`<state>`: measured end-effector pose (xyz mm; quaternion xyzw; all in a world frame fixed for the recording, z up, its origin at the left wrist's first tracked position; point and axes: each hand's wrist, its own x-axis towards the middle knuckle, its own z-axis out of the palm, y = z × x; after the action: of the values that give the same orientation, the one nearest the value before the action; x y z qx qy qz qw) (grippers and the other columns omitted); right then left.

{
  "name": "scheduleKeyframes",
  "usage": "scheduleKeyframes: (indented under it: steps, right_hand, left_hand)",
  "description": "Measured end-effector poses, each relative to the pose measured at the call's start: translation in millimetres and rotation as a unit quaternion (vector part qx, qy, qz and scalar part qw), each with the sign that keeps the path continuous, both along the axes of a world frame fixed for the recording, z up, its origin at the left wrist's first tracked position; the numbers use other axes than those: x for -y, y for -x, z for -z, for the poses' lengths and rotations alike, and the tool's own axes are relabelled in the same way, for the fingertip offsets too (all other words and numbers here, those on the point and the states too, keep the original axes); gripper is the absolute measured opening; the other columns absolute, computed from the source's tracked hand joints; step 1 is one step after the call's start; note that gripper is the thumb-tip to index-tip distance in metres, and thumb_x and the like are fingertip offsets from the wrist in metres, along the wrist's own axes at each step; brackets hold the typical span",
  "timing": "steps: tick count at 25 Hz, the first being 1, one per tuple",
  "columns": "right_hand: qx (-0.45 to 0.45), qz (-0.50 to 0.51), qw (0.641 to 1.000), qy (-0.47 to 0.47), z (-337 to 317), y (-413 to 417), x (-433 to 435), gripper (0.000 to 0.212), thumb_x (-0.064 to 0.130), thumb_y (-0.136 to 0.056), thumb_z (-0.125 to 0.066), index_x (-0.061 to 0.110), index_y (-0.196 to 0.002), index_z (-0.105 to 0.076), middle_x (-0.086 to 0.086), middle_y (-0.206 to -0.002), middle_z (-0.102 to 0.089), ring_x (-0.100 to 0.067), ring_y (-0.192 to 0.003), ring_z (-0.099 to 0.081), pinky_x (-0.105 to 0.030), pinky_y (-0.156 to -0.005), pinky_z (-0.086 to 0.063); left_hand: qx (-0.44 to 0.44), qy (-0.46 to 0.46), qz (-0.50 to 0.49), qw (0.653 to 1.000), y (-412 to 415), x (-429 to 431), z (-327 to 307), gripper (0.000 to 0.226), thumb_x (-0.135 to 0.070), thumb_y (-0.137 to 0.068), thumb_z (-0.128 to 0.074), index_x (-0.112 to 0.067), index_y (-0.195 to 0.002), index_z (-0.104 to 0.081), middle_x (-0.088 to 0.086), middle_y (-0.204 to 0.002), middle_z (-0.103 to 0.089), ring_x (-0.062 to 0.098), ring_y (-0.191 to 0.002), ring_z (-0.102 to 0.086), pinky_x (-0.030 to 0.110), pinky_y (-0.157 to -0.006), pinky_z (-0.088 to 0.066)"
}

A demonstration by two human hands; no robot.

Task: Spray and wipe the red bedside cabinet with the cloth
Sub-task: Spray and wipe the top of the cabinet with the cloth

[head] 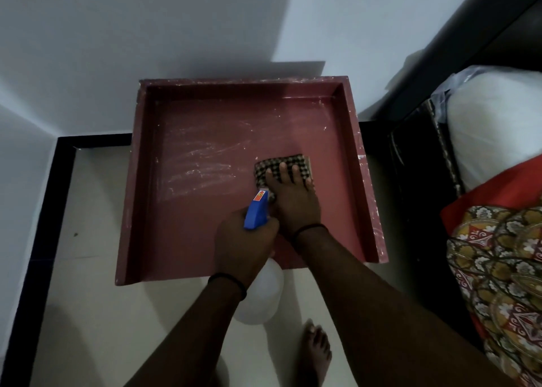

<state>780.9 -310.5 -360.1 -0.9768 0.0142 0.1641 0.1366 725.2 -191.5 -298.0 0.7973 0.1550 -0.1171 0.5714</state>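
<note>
Head view: my right hand (293, 194) presses the checked cloth (281, 166) flat, fingers straight, on the red bedside cabinet (205, 210) top, right of centre. My left hand (243, 240) grips the spray bottle (258, 210). Wiping appears underway; white streaks (202, 158) to the left likely need the next pass.

The room is dim, lit by cool bluish light. The wall (381, 20) is brightest at upper right; a broad soft shadow covers its left part, and a darker one sits just behind the red cabinet (205, 140), whose top shows a faint sheen at rear right. Detail is soft. The black floor border (44, 210) bows toward the frame edge.
</note>
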Motion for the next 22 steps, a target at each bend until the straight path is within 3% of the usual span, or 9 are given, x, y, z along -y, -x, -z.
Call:
scheduleKeyframes:
  steps: [4, 8, 12, 16, 19, 22]
  right_hand:
    - [0.013, -0.003, 1.000, -0.029, 4, 24, 3, 0.071, 0.041, -0.095, -0.053, 0.032, -0.156, -0.018, -0.002, -0.166, -0.007, -0.027, -0.153, -0.002, -0.045, -0.122, -0.004]
    - [0.031, -0.006, 0.999, -0.015, 11, 69, 7, 0.092, 0.054, -0.074, -0.075, 0.028, -0.153, -0.034, -0.006, -0.162, -0.023, -0.031, -0.150, -0.018, -0.054, -0.120, -0.019]
    - [0.022, -0.024, 0.999, 0.005, 6, 15, -6, 0.081, 0.043, -0.091, -0.058, 0.031, -0.158, -0.014, -0.003, -0.166, -0.003, -0.026, -0.153, 0.002, -0.045, -0.122, -0.002]
    - [0.018, -0.001, 1.000, -0.009, 4, -7, -8, 0.069, 0.033, -0.097, -0.047, 0.032, -0.157, -0.013, -0.002, -0.166, -0.002, -0.025, -0.153, 0.003, -0.043, -0.121, 0.002]
    - [0.057, -0.017, 0.998, -0.037, 10, 44, -7, 0.081, 0.052, -0.086, -0.058, 0.030, -0.156, -0.024, -0.003, -0.165, -0.012, -0.027, -0.153, -0.006, -0.042, -0.120, 0.000]
    - [0.049, -0.010, 0.998, -0.041, 13, 66, -8, 0.095, 0.073, -0.071, -0.049, 0.028, -0.153, -0.034, -0.004, -0.163, -0.020, -0.028, -0.151, -0.013, -0.042, -0.119, -0.001]
  left_hand:
    - [-0.012, 0.012, -0.013, 1.000, 6, -2, -2, 0.024, -0.019, -0.077, -0.069, -0.005, -0.065, -0.054, 0.010, -0.057, -0.049, 0.021, -0.053, -0.048, 0.032, -0.054, -0.041]
    - [-0.011, -0.008, -0.015, 1.000, 4, -9, -9, 0.024, -0.009, -0.082, -0.068, -0.007, -0.063, -0.053, 0.003, -0.052, -0.047, 0.008, -0.044, -0.042, 0.018, -0.047, -0.037]
    - [-0.020, 0.007, -0.018, 1.000, -2, -13, -4, 0.025, -0.019, -0.078, -0.069, -0.003, -0.065, -0.054, 0.016, -0.056, -0.051, 0.017, -0.050, -0.050, 0.031, -0.053, -0.042]
    - [-0.024, 0.005, -0.015, 1.000, -5, -18, 5, 0.035, -0.031, -0.068, -0.062, 0.004, -0.072, -0.057, 0.026, -0.063, -0.056, 0.023, -0.053, -0.054, 0.038, -0.054, -0.046]
    - [-0.034, -0.001, -0.020, 0.999, -1, -23, 2, 0.029, -0.027, -0.074, -0.066, -0.002, -0.066, -0.054, 0.010, -0.053, -0.051, 0.015, -0.047, -0.052, 0.035, -0.053, -0.043]
    - [-0.039, 0.012, -0.014, 0.999, -1, -29, 0, 0.027, -0.026, -0.076, -0.066, -0.007, -0.062, -0.053, 0.007, -0.051, -0.049, 0.010, -0.044, -0.051, 0.025, -0.049, -0.042]
